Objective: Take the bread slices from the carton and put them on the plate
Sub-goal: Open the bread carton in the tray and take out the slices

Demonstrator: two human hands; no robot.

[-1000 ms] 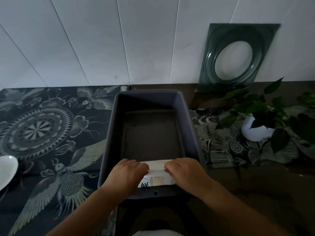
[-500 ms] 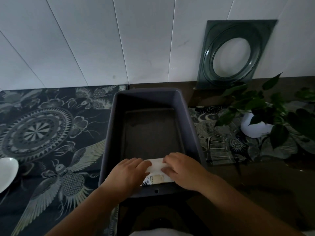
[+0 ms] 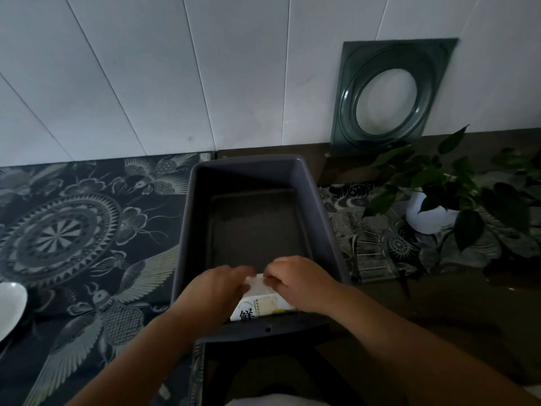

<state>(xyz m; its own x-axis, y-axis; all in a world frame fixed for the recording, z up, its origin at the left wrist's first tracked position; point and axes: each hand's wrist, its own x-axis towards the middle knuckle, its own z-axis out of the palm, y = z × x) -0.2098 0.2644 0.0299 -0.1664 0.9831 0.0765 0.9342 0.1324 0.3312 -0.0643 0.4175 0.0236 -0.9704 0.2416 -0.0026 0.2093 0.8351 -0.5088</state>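
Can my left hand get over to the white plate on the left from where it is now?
Probably yes, once free: the left hand is busy on the bread package, but only bare patterned cloth lies before the plate.

Hidden, cropped and blurred parts of the counter scene

The white packet [image 3: 260,303] in the grey bin [image 3: 187,230] shows only its lower face and a bit of its top edge, the rest being covered by the left hand [image 3: 216,291] and the right hand [image 3: 298,281], so its contents cannot be seen; its lowest part sits behind the bin's near wall, and most of the print is too small to read. The left hand's fingertips [image 3: 240,272] are smeared by motion. The white plate [image 3: 10,306] is cut off by the left edge. The plant [image 3: 448,183] runs past the right edge, its leaves masking part of the white pot [image 3: 430,221].
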